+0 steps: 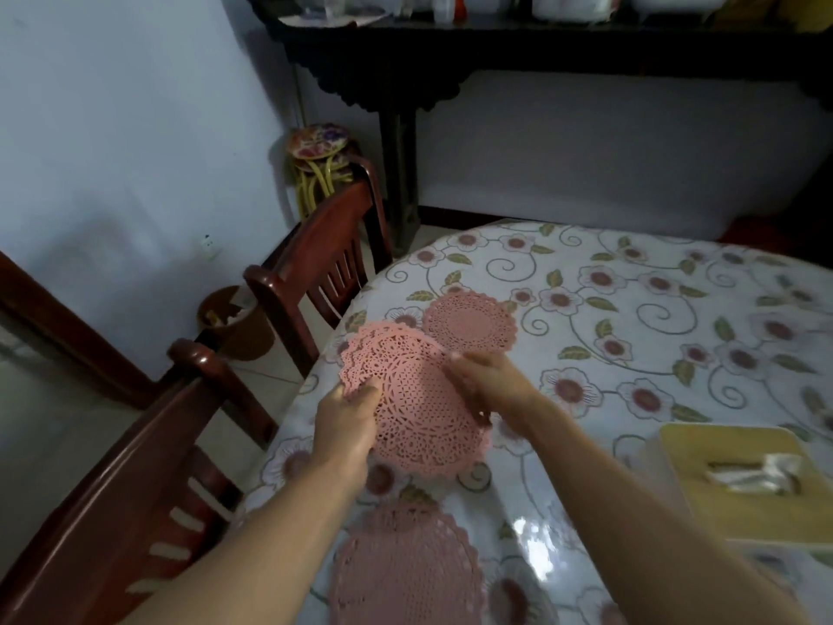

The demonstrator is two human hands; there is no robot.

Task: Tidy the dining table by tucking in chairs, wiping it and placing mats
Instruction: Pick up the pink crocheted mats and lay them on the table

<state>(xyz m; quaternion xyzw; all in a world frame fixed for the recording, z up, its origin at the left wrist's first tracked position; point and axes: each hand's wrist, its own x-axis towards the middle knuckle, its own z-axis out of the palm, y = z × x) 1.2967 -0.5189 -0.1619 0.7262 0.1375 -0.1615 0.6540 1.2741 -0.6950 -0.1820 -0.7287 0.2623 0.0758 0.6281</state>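
Observation:
Above the table's left side I hold a stack of pink lace mats (419,399). My left hand (349,419) grips the stack's left edge, thumb on top. My right hand (489,383) pinches its right edge, fingers blurred. One pink mat (471,322) lies flat on the floral tablecloth (631,309) just beyond the stack. Another pink mat (405,566) lies near the front edge under my arms. Two dark wooden chairs stand at the table's left side, a far chair (315,268) and a near chair (148,480).
A yellow tissue box (743,480) sits on the table at the right. A brown waste bin (236,322) stands on the floor by the wall. Stacked stools (320,160) and a dark sideboard (496,51) are at the back.

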